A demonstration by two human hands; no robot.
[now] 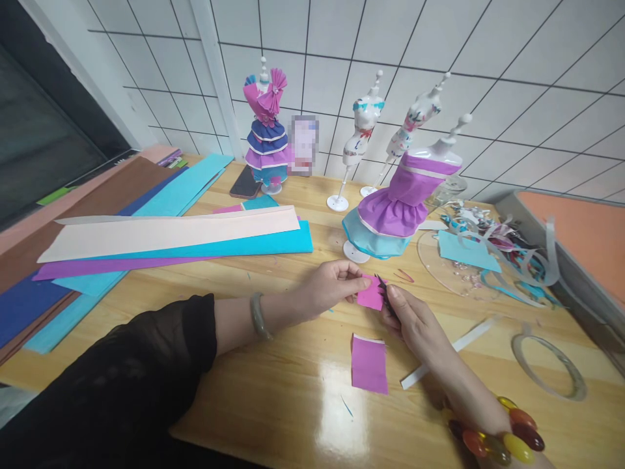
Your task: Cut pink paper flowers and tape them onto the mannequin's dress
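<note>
My left hand [336, 286] pinches the edge of a small pink piece of crepe paper [370, 296] above the table. In my right hand [415, 316] is a pair of dark scissors [385, 296], its pointed blades at the paper's right edge; the handles are mostly hidden by my fingers. Below them a purple rectangle [370, 365] with a pale strip along its top lies flat. Just behind my hands stands a small mannequin [424, 189] in a purple and light-blue paper dress.
Folded paper sheets [176, 231] cover the left side. A dressed mannequin [266, 140] and two barer ones [361, 130] stand by the tiled wall. Scraps [469, 251], a white strip [449, 352] and a tape ring [549, 367] lie at right, beside a grey-edged box [547, 267].
</note>
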